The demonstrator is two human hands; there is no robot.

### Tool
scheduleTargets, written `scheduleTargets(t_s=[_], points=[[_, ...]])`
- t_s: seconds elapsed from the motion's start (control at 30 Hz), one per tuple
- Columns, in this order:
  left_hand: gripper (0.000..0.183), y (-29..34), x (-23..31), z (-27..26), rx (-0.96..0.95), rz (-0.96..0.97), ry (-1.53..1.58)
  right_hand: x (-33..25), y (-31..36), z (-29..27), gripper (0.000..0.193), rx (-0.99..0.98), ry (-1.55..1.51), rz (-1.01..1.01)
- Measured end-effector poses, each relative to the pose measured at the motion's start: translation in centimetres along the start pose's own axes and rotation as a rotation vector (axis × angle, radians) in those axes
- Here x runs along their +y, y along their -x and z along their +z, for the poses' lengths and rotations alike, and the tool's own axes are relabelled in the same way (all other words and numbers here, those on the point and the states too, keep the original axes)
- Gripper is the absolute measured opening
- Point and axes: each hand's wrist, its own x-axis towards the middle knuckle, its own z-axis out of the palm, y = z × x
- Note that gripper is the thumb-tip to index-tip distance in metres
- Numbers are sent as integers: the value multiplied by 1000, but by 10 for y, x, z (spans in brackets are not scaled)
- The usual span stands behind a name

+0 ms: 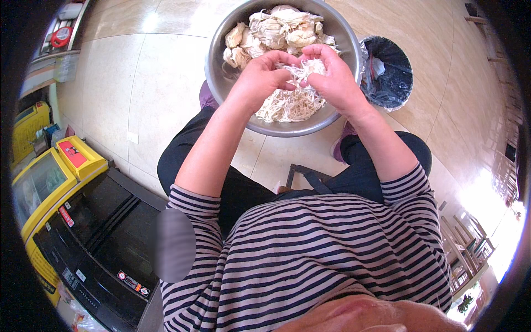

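A wide metal basin [214, 83] stands on the floor between my knees. At its far side lie pale, fibrous chunks [276, 30] that look like cooked chicken. Nearer to me is a heap of thin whitish shreds [290, 106] of the same stuff. Above that heap, my left hand [264, 77] has its fingers curled around some of the shredded meat [301, 72]. My right hand [334, 77] faces it closely, thumb and fingers bent round the other side of the same loose bunch. Strands stretch between the two sets of fingertips.
A bin lined with a dark bag [395, 72] stands against the basin's right side, with something white inside. To the left are a black chest-like appliance [105, 238] and a yellow case with a window [44, 180]. Wooden chairs [464, 243] stand at right.
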Motion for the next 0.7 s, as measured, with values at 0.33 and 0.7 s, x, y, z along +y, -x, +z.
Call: scheduleTargets(t_s=[0.33, 0.7], points=[[12, -3, -2, -3, 97, 77, -96, -2, -2, -2, 35, -44, -57, 157], [9, -1, 2, -2, 38, 37, -1, -8, 0, -3, 25, 10, -99, 189]])
